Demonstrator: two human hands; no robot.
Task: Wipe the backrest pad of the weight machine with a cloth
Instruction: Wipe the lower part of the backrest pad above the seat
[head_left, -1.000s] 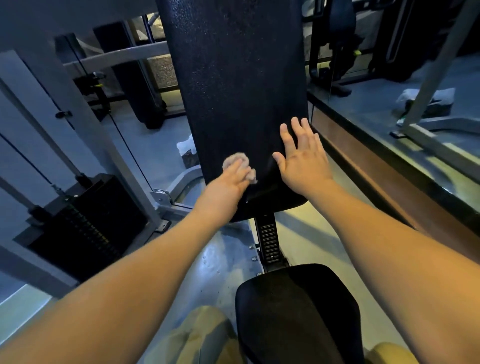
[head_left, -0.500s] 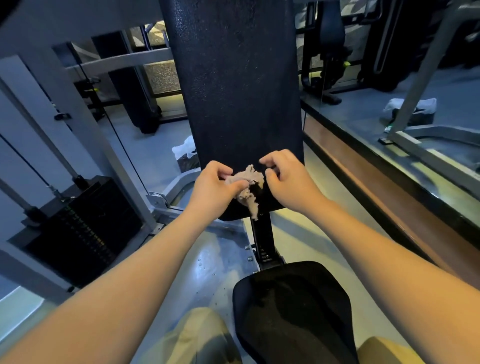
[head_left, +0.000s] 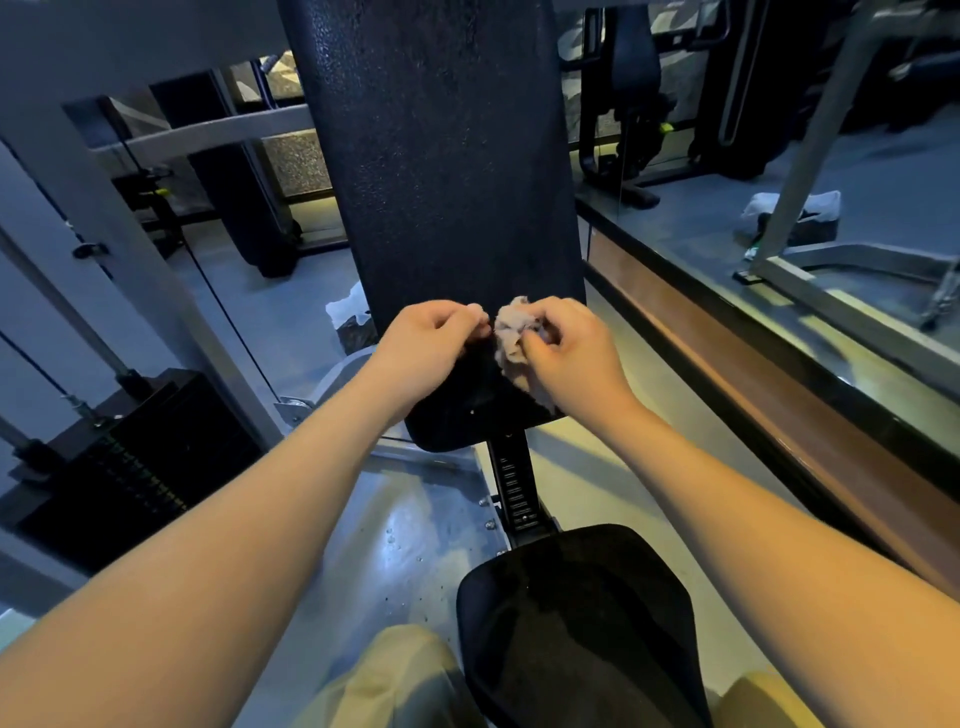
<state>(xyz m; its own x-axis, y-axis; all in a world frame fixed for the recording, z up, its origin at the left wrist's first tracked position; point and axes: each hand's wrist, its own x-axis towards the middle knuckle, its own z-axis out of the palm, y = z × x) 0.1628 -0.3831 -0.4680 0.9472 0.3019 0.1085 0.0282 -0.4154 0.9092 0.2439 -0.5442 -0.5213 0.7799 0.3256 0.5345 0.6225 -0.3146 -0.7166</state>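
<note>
The tall black backrest pad (head_left: 441, 182) stands upright in the middle of the head view. A crumpled grey-beige cloth (head_left: 511, 345) hangs in front of its lower end. My right hand (head_left: 571, 353) grips the cloth from the right with curled fingers. From the left, my left hand (head_left: 431, 348) pinches the cloth's left edge with its fingertips. Both hands are just in front of the pad's bottom part. The cloth's lower end drops behind my right hand.
The black seat pad (head_left: 571, 623) lies below, on a notched post (head_left: 514, 488). A black weight stack (head_left: 130, 467) with cables stands at the left. A wooden ledge (head_left: 753, 374) runs along the right. Other machines stand behind, and a white rag (head_left: 348, 312) lies on the floor.
My left hand lifted the cloth off the pad. My right hand left the pad, curled and took hold of the cloth, which now sits mostly in the right hand.
</note>
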